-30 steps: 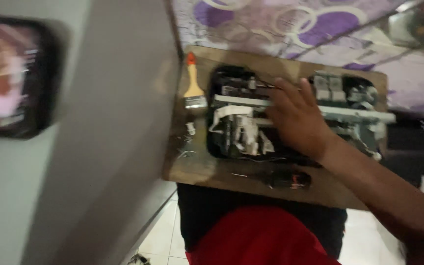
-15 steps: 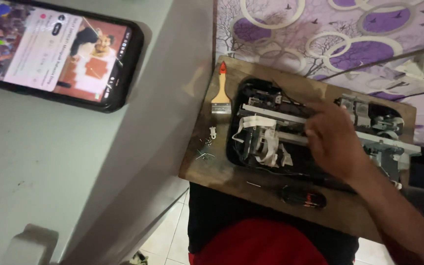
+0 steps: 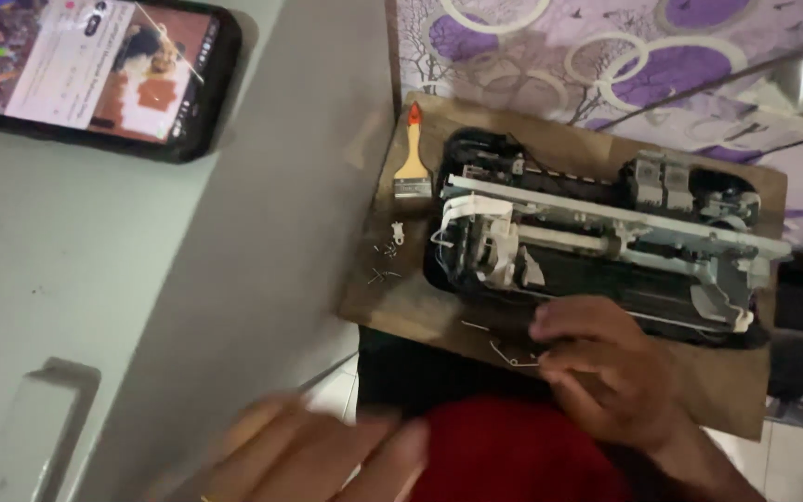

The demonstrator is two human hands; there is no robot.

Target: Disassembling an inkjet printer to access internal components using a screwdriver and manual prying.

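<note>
There is a single view, from a camera worn on the person's head, looking steeply down and slightly forward past the red-clothed lap. It sits fairly near the work: the brown wooden board (image 3: 401, 307) fills the right-centre, turned at a slant so that its far edge runs toward the upper right, and its right corner reaches the frame's edge. The pale grey counter (image 3: 95, 279) fills the left half, its edge crossing the frame diagonally. The blurred left hand (image 3: 309, 455) lies closest to the lens at the bottom edge; the right hand (image 3: 606, 372) is over the board's near edge.
</note>
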